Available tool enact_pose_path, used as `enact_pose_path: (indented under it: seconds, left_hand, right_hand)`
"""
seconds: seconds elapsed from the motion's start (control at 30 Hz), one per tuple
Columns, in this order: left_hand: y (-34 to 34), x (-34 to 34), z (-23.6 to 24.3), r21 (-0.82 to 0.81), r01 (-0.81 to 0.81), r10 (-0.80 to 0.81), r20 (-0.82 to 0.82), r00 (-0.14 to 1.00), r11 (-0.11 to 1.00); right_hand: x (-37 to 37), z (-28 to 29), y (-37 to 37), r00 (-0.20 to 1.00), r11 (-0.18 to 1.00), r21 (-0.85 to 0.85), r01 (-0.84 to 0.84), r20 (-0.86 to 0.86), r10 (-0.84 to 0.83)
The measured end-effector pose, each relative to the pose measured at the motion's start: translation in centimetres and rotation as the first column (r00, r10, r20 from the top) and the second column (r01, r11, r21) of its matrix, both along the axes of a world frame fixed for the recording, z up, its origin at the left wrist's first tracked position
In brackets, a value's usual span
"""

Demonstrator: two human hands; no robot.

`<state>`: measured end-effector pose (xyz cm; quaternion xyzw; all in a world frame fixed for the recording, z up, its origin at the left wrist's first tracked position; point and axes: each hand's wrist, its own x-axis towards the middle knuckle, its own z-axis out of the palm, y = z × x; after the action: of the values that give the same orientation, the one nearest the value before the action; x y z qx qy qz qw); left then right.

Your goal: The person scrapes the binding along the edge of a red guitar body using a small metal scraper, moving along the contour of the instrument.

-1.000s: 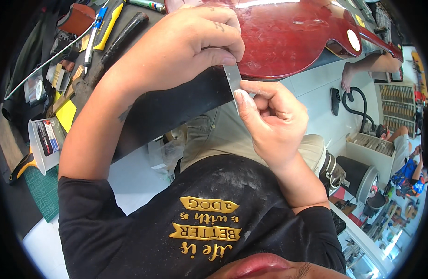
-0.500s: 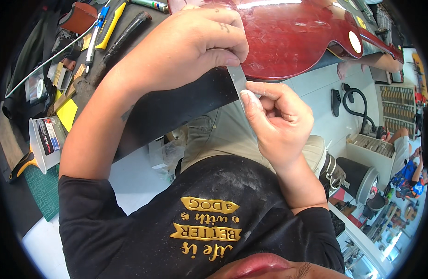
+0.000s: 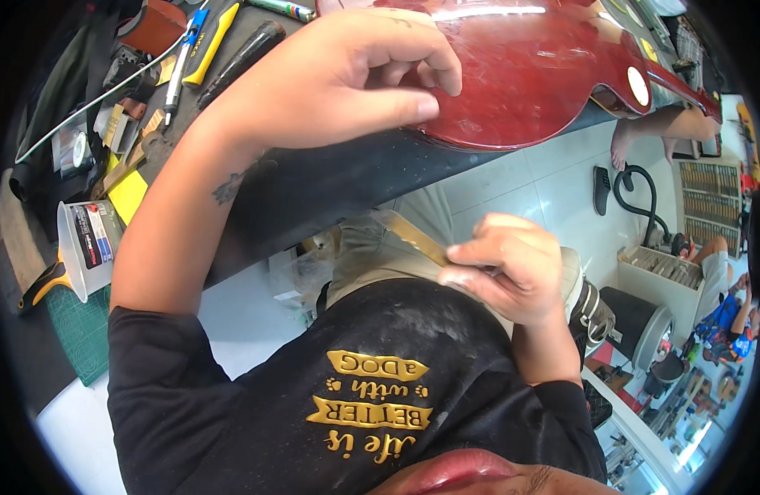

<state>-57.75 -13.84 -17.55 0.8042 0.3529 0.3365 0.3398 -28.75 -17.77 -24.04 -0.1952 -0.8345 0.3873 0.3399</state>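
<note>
A glossy dark-red guitar body (image 3: 520, 78) lies on the black-topped bench (image 3: 314, 186), its neck running off to the right. My left hand (image 3: 376, 78) hovers over or rests on its near left edge; which of these I cannot tell. The fingers are loosely curled and the thumb is held apart, with nothing seen between them. Below the bench edge, over my lap, my right hand (image 3: 512, 268) pinches one end of a thin flat metal strip (image 3: 420, 239). The strip's far end points up and left, catches yellowish light and is somewhat blurred.
Left on the bench sit a yellow-handled tool (image 3: 211, 45), a blue-and-silver pen-like tool (image 3: 180, 70), a dark rod (image 3: 244, 62), a white plastic tub (image 3: 87, 247) and a green cutting mat (image 3: 79, 330). Another person's bare leg (image 3: 665, 128) shows beyond the guitar.
My right hand has drawn the metal strip down and away from my left hand, turning it. The left hand's thumb and fingers have parted from the strip.
</note>
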Motion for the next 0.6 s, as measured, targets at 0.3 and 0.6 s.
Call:
enact_pose_path:
  seconds: [0.3, 0.6]
  left_hand:
    - [0.1, 0.2, -1.9, 0.136, -0.047, 0.07, -0.168, 0.983, 0.99]
    - [0.5, -0.3, -1.7, 0.126, -0.007, 0.032, -0.203, 0.979, 0.992]
  right_hand:
    - [4.3, -1.2, -0.9, 0.989, 0.989, -0.113, 0.1, 0.124, -0.086]
    - [3.9, -0.1, 0.3, 0.992, 0.982, -0.142, 0.123, 0.005, -0.124]
